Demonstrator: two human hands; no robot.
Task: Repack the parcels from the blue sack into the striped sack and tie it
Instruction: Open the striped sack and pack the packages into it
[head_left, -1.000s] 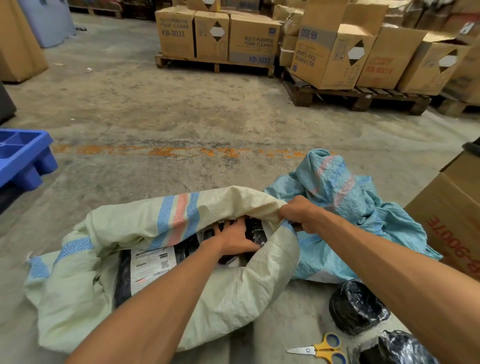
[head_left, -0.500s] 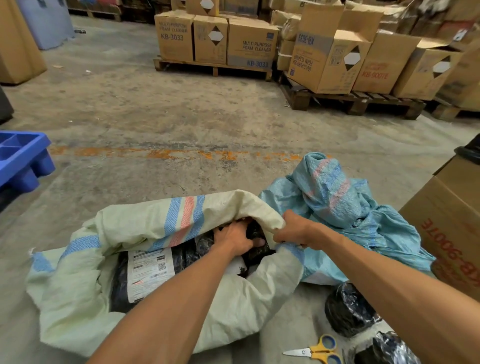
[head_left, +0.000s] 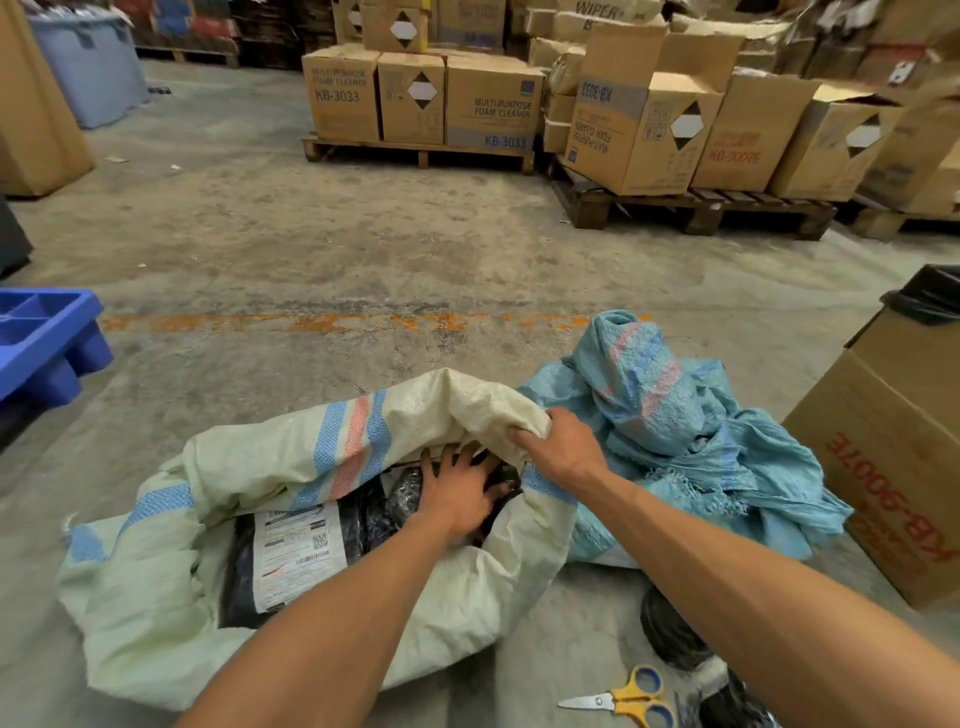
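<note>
Concrete floor (head_left: 363, 249) holds striped sack (head_left: 291, 452), blue sack (head_left: 675, 441), stacked cartons (head_left: 493, 104).

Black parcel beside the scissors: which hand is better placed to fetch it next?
Probably right: the right hand grips the striped sack rim nearer that black parcel; the left hand presses parcels inside.

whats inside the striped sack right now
Inside the striped sack: black-wrapped parcels, one showing a white shipping label, with the left hand pressing on them. The sack's folded cloth hides whatever lies deeper.
</note>
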